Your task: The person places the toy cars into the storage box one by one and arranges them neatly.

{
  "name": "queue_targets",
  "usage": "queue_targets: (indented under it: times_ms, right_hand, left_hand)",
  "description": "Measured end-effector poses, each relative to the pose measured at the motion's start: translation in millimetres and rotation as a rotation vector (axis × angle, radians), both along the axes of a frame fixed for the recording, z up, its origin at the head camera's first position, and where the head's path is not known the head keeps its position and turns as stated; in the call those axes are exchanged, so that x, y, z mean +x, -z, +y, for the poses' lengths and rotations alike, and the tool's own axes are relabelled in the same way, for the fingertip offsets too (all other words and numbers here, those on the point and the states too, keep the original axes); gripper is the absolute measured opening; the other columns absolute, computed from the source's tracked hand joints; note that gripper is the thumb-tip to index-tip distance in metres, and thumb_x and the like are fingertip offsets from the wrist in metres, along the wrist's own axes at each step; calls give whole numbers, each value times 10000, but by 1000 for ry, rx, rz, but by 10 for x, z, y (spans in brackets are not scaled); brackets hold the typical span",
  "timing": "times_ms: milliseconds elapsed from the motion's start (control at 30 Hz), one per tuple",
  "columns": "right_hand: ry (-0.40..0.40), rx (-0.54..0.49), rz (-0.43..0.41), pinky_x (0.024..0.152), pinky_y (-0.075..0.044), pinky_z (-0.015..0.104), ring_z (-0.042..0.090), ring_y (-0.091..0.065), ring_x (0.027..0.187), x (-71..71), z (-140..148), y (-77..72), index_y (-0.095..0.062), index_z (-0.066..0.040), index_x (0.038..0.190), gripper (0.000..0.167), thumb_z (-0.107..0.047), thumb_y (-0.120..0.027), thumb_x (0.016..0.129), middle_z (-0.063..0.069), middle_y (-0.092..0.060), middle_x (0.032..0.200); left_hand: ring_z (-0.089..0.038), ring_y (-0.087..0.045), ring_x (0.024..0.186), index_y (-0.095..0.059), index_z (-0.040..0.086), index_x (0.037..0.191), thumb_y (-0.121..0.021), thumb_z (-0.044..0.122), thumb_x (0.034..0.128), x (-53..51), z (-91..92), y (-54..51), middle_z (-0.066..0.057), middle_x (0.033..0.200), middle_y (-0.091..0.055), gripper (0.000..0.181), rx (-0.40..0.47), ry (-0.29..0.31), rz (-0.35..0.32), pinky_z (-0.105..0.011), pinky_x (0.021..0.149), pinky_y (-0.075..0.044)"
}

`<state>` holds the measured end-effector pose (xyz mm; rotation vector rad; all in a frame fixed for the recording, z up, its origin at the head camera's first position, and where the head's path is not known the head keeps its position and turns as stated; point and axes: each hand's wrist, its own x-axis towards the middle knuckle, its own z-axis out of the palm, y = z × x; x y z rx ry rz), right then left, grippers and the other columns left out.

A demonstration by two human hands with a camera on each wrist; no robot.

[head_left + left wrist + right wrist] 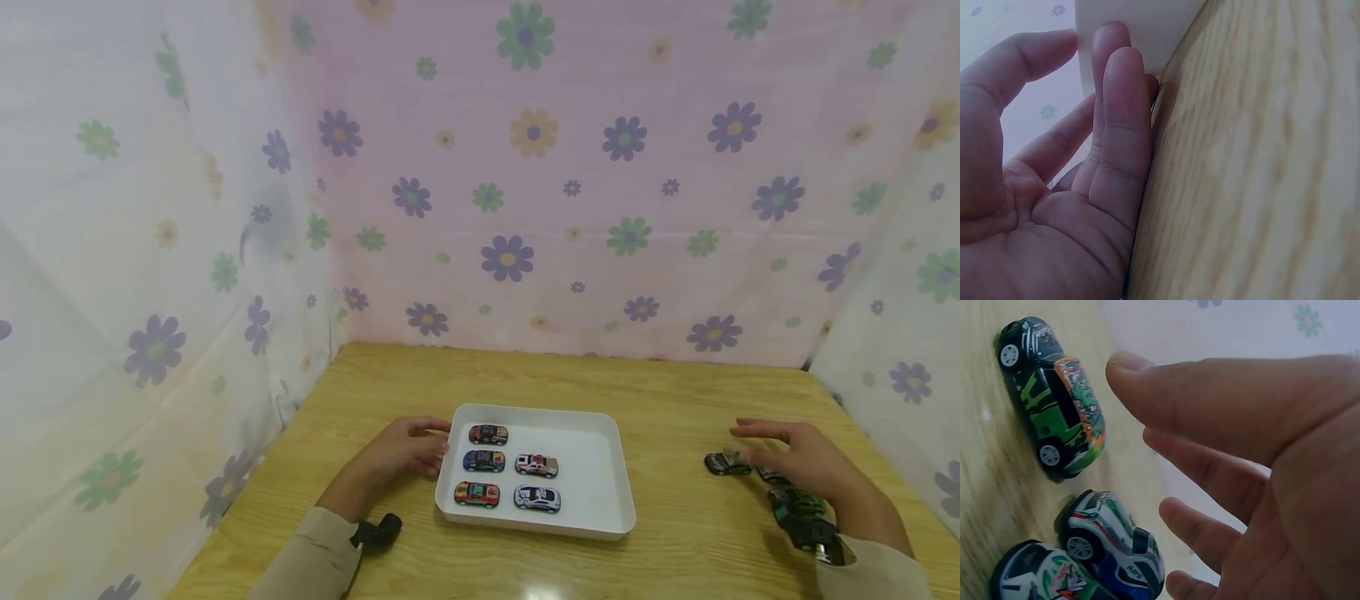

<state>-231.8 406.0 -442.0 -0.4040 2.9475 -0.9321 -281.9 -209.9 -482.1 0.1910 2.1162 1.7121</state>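
Observation:
A white tray (596,475) lies on the table with several toy cars in it. In its left column are a dark red car (488,434), a blue car (483,461) and a red-and-yellow car (477,494); beside them sit a white-and-orange car (536,466) and a white-and-black car (537,498). My left hand (393,457) touches the tray's left wall with extended fingers. Over on the right, my right hand (813,467), fingers spread and holding nothing, hovers by a black-and-green car (1054,400). Close to that car stand a white car (1113,540) and a green-and-white car (1047,575).
The wooden table (525,379) is bordered by a flowered cloth (570,217) at the back and on both sides. Black wrist straps are on both arms, and the right one partly covers the cars at the right in the head view.

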Motion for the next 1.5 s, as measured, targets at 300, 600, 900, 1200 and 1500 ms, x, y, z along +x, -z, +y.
queue_targets:
  times_ms: [300, 600, 900, 1200, 1500]
  right_hand:
    - [1, 23, -24, 870, -592, 534, 597, -439, 1334, -4, 39, 40, -671, -64, 1362, 477, -344, -717, 979, 245, -526, 1508]
    - [-16, 45, -14, 932, -544, 603, 613, -434, 1335, -24, 79, 103, -696, -81, 1328, 414, -298, -724, 977, 151, -569, 1480]
    - [-11, 71, -13, 850, -589, 266, 437, -582, 1292, -48, 51, 104, -725, -128, 1292, 392, -322, -751, 953, 235, -589, 1447]
    - [-29, 27, -65, 892, -557, 606, 619, -459, 1316, -55, 37, 93, -743, -99, 1242, 340, -280, -748, 955, 315, -521, 1483]
    - [-24, 26, -69, 889, -568, 572, 598, -472, 1316, -48, 12, 65, -756, -125, 1207, 299, -285, -746, 955, 317, -522, 1482]
  left_hand:
    - [-228, -736, 842, -618, 60, 1394, -761, 217, 930, -15, 45, -62, -141, 1175, -726, 510, -14, -17, -12, -355, 756, -639]
    - [-216, -738, 825, -617, 46, 1390, -764, 213, 924, -32, 37, -54, -132, 1159, -735, 516, -10, 2, -7, -351, 747, -640]
    - [-213, -734, 810, -620, 47, 1386, -759, 201, 926, -17, 31, -47, -124, 1133, -742, 505, -7, -11, -11, -350, 739, -640]
    - [-226, -737, 826, -612, 51, 1396, -751, 203, 936, -16, 19, -35, -133, 1163, -732, 504, -8, -12, -15, -356, 749, -641]
    - [-234, -738, 842, -603, 46, 1406, -755, 217, 939, 2, 7, -34, -138, 1174, -726, 520, -7, -7, -12, -362, 757, -641]
